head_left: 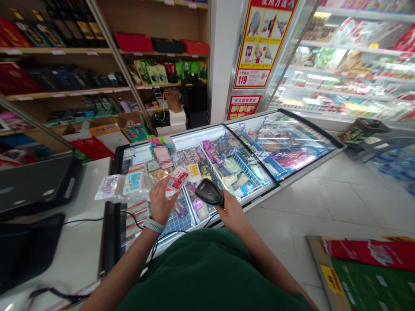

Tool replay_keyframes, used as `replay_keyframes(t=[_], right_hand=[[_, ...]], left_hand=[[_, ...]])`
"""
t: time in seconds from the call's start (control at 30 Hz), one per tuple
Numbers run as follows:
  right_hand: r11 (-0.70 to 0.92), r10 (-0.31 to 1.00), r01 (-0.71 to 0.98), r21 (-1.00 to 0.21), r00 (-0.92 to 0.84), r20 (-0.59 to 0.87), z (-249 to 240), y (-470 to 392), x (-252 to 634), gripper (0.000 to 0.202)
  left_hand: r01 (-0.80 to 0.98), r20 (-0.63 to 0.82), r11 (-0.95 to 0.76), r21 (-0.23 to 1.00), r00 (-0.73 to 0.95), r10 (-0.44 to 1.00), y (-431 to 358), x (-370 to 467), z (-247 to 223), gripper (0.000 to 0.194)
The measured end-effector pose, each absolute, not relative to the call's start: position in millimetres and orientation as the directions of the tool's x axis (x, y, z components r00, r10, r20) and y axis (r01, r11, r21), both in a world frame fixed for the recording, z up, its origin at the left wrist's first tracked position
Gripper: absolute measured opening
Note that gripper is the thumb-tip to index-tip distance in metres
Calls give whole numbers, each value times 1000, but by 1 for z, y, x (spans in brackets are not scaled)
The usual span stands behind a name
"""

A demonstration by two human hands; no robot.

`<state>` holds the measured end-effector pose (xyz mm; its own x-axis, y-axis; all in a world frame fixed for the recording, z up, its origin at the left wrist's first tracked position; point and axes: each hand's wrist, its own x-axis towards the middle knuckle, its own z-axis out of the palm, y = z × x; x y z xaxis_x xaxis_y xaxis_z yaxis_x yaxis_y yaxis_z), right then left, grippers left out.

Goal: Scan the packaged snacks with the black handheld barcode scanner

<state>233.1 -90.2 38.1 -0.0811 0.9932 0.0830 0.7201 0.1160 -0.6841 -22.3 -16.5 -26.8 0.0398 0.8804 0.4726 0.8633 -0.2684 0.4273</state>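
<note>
My left hand (162, 201), with a grey band on its wrist, grips a small clear package with a red and white label (178, 179), tilted above the freezer's glass top. In my right hand (231, 209) is a black handheld barcode scanner (209, 192), its head turned toward the package. A package with a yellow and white label (194, 172) lies on the glass just behind. Left of my left hand, clear packs with a blue and yellow label (132, 183) and a purple-speckled label (108, 187) rest at the glass's left end.
The chest freezer (256, 198) holds wire baskets of frozen goods. A white counter (87, 233) with a dark monitor (35, 181) stands at left. Shelves (106, 91) line the back; a lit display fridge (350, 77) is at right. A black cable (132, 218) crosses the glass.
</note>
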Motion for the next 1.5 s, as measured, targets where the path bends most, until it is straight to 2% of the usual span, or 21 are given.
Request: replay_keyframes(t=[0.27,0.73,1.5], right_hand=[[136,991,719,-682,-100,93,40,-90,232,18],[157,988,727,-668,-125,95,40,-89,229,12],[148,988,742,-654,-137,69,41,-85,228,15]], left_hand=[[868,539,-303,395,48,841,-15,-26,-31,61],[877,517,-274,395,34,855,-17,-30,-38,62],[879,520,-251,406,4,854,-16,-31,-39,65]])
